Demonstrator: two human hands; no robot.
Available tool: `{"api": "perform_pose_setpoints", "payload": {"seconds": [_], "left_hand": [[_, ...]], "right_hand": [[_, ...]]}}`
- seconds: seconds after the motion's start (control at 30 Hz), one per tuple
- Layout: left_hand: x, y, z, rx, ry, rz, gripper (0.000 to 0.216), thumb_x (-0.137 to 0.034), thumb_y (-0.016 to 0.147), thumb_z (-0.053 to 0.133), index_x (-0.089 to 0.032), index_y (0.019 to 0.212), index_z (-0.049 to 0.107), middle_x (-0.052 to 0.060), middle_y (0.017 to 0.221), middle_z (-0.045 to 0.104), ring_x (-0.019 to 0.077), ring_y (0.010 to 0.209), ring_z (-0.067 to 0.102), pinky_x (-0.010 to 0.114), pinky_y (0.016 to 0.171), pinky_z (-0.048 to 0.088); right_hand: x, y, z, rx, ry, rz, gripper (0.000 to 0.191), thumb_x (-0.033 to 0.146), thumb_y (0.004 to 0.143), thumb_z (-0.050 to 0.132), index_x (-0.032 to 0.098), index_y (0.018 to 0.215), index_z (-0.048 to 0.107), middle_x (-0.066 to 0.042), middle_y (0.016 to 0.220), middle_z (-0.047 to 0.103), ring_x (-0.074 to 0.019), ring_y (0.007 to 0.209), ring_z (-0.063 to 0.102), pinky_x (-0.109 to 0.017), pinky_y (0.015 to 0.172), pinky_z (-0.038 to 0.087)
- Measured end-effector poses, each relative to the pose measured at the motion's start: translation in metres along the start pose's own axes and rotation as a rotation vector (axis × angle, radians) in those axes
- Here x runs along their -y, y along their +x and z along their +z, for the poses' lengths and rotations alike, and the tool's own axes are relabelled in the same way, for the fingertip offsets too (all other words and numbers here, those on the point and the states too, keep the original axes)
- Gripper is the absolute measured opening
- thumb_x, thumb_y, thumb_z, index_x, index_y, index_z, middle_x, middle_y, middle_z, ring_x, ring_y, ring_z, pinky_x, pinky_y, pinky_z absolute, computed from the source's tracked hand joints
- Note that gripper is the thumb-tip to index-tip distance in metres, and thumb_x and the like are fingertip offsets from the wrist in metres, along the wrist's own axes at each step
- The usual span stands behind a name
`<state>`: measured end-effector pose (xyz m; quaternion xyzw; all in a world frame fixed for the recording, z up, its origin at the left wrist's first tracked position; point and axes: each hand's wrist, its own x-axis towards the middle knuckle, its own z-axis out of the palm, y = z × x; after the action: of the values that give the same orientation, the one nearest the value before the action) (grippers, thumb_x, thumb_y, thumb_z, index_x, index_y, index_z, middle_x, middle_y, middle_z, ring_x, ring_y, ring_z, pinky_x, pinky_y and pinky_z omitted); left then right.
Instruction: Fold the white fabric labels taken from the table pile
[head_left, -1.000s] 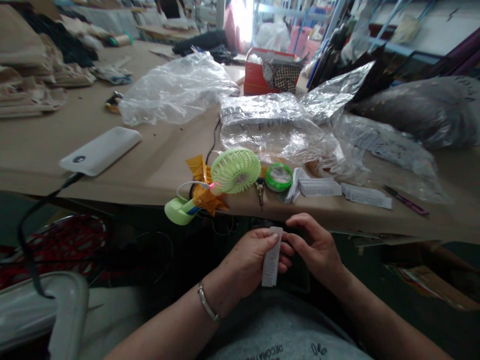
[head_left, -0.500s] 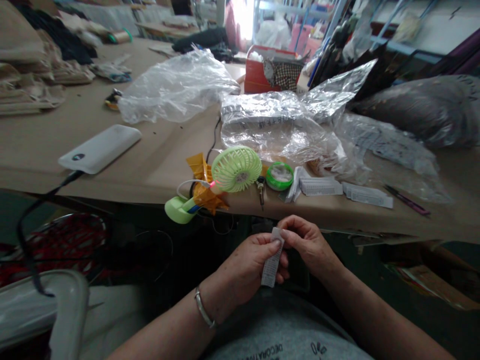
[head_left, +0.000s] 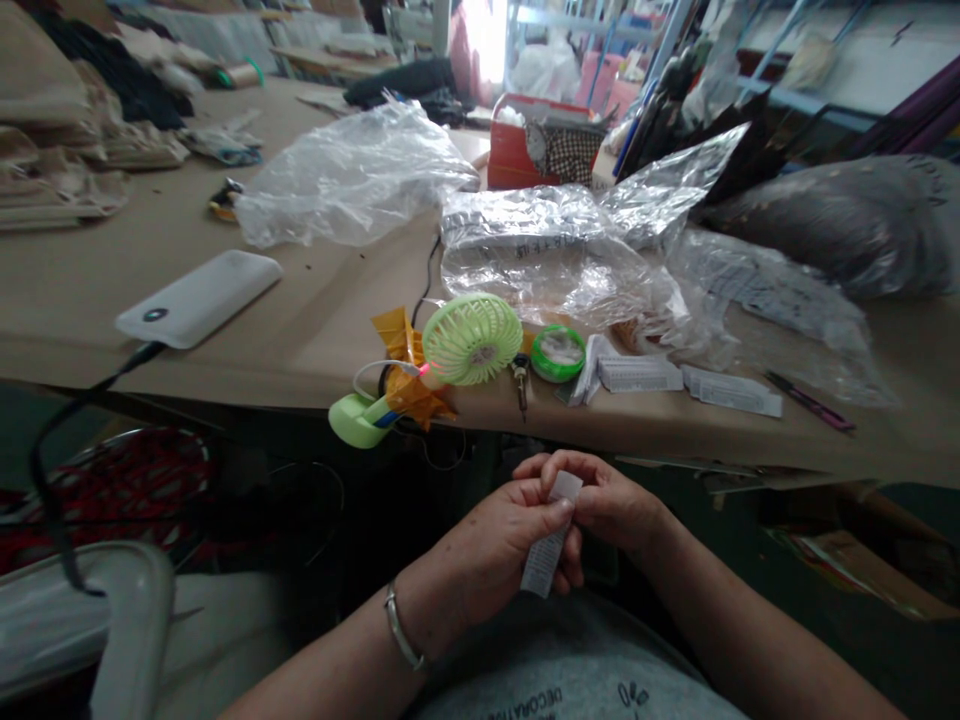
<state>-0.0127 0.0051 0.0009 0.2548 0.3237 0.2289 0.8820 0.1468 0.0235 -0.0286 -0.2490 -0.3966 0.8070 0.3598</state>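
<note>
Close to my body, below the table edge, my left hand (head_left: pixel 499 545) grips a narrow white printed label (head_left: pixel 545 560), its thumb pressed across the face. My right hand (head_left: pixel 607 500) pinches at the label's upper end, and its fingertips meet those of the left. Whether the label is one layer or several I cannot tell. On the table in front of the hands lie two stacks of similar white labels (head_left: pixel 641 374). Left of them are a round green tin (head_left: pixel 558 353) with pale contents and a small metal-tipped tool (head_left: pixel 521 385).
A green fan (head_left: pixel 472 340) is taped at the table edge. A white power bank (head_left: pixel 201 300) with a black cable lies left. Crumpled clear plastic bags (head_left: pixel 352 175) cover the middle. A purple-handled cutter (head_left: pixel 814 402) lies right; a red box (head_left: pixel 517 145) stands behind.
Both hands have dropped slightly with the label. The right hand's fingers have come round over the label's top end, closer to the left hand. Things on the table stay put.
</note>
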Motion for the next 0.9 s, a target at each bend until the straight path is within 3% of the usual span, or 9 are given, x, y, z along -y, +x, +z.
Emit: {"api": "perform_pose_setpoints", "payload": {"seconds": [0.13,0.27,0.33,0.43,0.73,0.9], "left_hand": [[-0.003,0.0,-0.001,-0.049,0.005,0.013,0.022,-0.035,0.081,0.058,-0.014,0.077,0.057,0.0,0.062,0.056,0.0095,0.048,0.055,0.02,0.048,0.041],[-0.008,-0.001,-0.001,-0.066,-0.003,0.053,0.02,-0.034,0.082,0.057,-0.014,0.078,0.057,-0.001,0.061,0.055,0.0096,0.051,0.055,0.021,0.05,0.041],[-0.009,0.0,-0.001,-0.079,0.005,0.067,0.019,-0.032,0.081,0.057,-0.014,0.076,0.057,-0.001,0.06,0.054,0.0097,0.051,0.055,0.022,0.051,0.041],[-0.008,0.001,0.0,-0.103,0.019,0.068,0.016,-0.029,0.08,0.058,-0.013,0.078,0.058,-0.001,0.06,0.055,0.0101,0.051,0.055,0.022,0.052,0.041],[-0.006,0.001,-0.003,-0.124,0.012,0.063,0.016,-0.029,0.081,0.056,-0.013,0.08,0.059,0.0,0.061,0.056,0.0099,0.051,0.055,0.022,0.053,0.042],[-0.006,0.0,-0.002,-0.13,0.001,0.082,0.02,-0.034,0.08,0.058,-0.014,0.075,0.057,-0.001,0.061,0.055,0.0094,0.051,0.054,0.021,0.052,0.041]], "right_hand": [[0.003,-0.004,0.003,-0.163,-0.211,-0.036,0.035,0.036,0.075,0.068,0.021,0.106,0.063,-0.006,0.099,0.066,-0.0159,0.079,0.065,-0.026,0.066,0.053],[0.01,-0.013,0.007,-0.337,-0.773,-0.269,0.031,0.03,0.084,0.059,0.024,0.115,0.06,-0.006,0.109,0.062,-0.0189,0.098,0.06,-0.031,0.085,0.049],[0.014,-0.016,0.01,-0.355,-1.061,-0.379,0.032,0.027,0.086,0.058,0.023,0.117,0.058,-0.008,0.117,0.058,-0.0212,0.109,0.055,-0.034,0.094,0.045],[0.016,-0.017,0.014,-0.331,-1.298,-0.456,0.031,0.026,0.088,0.054,0.021,0.119,0.057,-0.01,0.115,0.058,-0.0221,0.109,0.054,-0.036,0.093,0.046],[0.01,-0.015,0.014,-0.332,-1.341,-0.474,0.029,0.025,0.089,0.052,0.02,0.118,0.056,-0.009,0.113,0.059,-0.021,0.107,0.055,-0.034,0.091,0.048],[0.007,-0.011,0.015,-0.445,-1.078,-0.334,0.034,0.027,0.087,0.054,0.023,0.121,0.053,-0.007,0.111,0.062,-0.0194,0.101,0.06,-0.033,0.089,0.048]]}}
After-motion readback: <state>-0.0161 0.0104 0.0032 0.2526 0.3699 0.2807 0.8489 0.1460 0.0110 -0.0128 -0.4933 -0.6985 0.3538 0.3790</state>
